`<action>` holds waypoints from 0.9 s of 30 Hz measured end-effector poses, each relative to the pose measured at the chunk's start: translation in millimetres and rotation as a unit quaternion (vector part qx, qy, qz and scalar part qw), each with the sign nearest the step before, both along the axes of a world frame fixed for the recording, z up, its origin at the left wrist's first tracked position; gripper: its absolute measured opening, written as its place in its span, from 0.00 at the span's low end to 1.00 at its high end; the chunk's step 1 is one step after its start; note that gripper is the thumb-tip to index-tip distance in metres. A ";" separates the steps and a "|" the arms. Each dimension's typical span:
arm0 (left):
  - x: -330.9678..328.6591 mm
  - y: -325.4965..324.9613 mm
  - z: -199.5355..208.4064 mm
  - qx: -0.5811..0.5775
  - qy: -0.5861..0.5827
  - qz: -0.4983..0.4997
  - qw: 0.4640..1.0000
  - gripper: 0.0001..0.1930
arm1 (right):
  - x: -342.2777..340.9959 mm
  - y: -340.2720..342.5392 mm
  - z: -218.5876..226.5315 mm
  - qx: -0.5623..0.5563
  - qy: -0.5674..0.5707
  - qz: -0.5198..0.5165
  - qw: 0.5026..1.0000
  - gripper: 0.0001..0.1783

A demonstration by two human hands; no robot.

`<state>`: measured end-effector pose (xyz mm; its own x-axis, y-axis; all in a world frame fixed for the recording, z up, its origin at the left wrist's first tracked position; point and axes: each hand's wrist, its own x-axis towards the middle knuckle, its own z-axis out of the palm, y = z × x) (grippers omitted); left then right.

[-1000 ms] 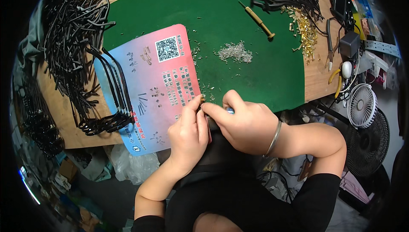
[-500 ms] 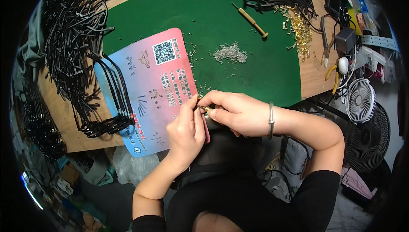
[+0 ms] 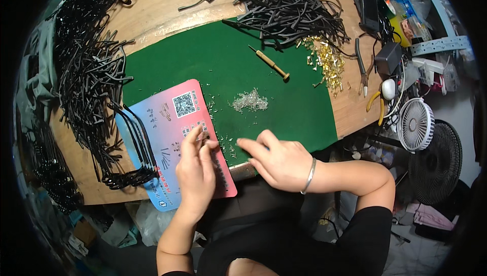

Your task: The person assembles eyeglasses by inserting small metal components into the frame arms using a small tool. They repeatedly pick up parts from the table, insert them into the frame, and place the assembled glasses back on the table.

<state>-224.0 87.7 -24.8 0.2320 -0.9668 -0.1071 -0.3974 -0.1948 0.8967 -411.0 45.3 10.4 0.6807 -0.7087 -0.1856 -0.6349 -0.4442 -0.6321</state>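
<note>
Right now the left hand (image 3: 195, 177) is over the pink-and-blue sheet (image 3: 165, 130), its thumb and forefinger curled toward each other; something tiny seems to sit between their tips, too small to make out. Off to its right, the right hand (image 3: 281, 162) is partly open, forefinger stretched out, thumb apart — whether it has hold of anything, I cannot tell. That forefinger is just beside loose metal bits (image 3: 232, 149) on the green mat (image 3: 172, 65), along the sheet's edge. Farther up lie a silver heap (image 3: 251, 101), a screwdriver (image 3: 271, 64) and gold-coloured pieces (image 3: 331, 65) — with black strips (image 3: 289, 14) beyond.
</note>
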 end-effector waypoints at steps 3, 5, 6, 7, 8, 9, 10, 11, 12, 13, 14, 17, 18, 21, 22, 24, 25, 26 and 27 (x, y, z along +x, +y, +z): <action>-16.5 -24.7 7.7 0.004 0.025 -0.118 0.993 0.12 | -5.4 -2.4 -24.5 -0.006 -0.044 -0.019 0.999 0.20; -24.0 -70.1 4.7 -0.101 -0.056 -0.103 0.988 0.09 | -11.0 -1.1 -24.5 0.004 -0.065 -0.020 0.998 0.20; -31.3 -103.5 10.1 -0.156 -0.029 -0.088 0.983 0.07 | -15.7 -1.5 -28.9 -0.009 -0.052 -0.019 0.998 0.20; -39.8 -139.3 22.2 -0.166 -0.049 -0.100 0.980 0.07 | -19.2 -2.7 -30.0 -0.004 -0.059 -0.029 0.998 0.19; -44.8 -173.0 17.0 -0.184 -0.142 -0.085 0.969 0.11 | -18.3 -3.5 -29.1 0.001 -0.069 -0.035 0.997 0.19; -45.6 -202.3 1.7 -0.189 -0.209 -0.068 0.957 0.15 | -14.9 -4.6 -29.3 -0.001 -0.079 -0.023 0.997 0.19; -46.1 -224.0 -19.7 -0.165 -0.229 -0.052 0.958 0.16 | -14.5 -5.4 -31.5 -0.005 -0.086 -0.017 0.996 0.19; -47.1 -230.4 -28.0 -0.139 -0.212 -0.032 0.967 0.16 | -18.4 -5.1 -34.0 -0.004 -0.096 -0.016 0.995 0.18; -48.2 -233.6 -28.0 -0.112 -0.195 -0.018 0.974 0.17 | -22.7 -3.2 -35.2 0.014 -0.113 -0.027 0.993 0.18; -44.7 -233.0 -28.7 -0.100 -0.207 -0.021 0.973 0.17 | -28.1 -4.3 -31.6 0.035 -0.100 -0.033 0.994 0.17; -37.2 -230.2 -29.6 -0.086 -0.221 -0.027 0.971 0.16 | -30.2 -5.1 -28.4 0.058 -0.089 -0.040 0.994 0.17; -20.8 -216.6 -10.2 -0.132 -0.124 -0.005 0.983 0.12 | -34.9 -12.5 -32.4 0.110 -0.104 -0.034 0.988 0.16; -16.3 -202.8 5.4 -0.173 -0.073 -0.010 0.982 0.11 | -40.5 -18.5 -29.0 0.113 -0.112 -0.051 0.986 0.14; 4.0 -119.0 57.8 -0.206 0.032 -0.040 0.977 0.11 | -65.7 -47.7 -7.3 0.071 -0.061 -0.181 0.979 0.11; 4.3 -93.2 61.3 -0.172 0.053 -0.078 0.981 0.14 | -76.1 -63.8 -0.2 0.060 -0.012 -0.240 0.969 0.11; -2.3 -51.1 63.6 -0.020 0.200 -0.098 0.975 0.18 | -87.1 -100.7 -1.3 -0.048 0.064 -0.335 0.939 0.13; -3.4 -41.3 58.1 -0.048 0.127 -0.125 0.983 0.14 | -92.0 -117.4 -11.2 -0.105 0.138 -0.325 0.930 0.13; -0.9 -30.3 54.4 -0.027 0.093 -0.138 0.986 0.09 | -93.0 -129.6 -25.3 -0.158 0.208 -0.311 0.914 0.14; 1.7 -19.8 52.3 -0.003 0.093 -0.138 0.986 0.07 | -90.0 -132.8 -32.4 -0.168 0.198 -0.315 0.913 0.14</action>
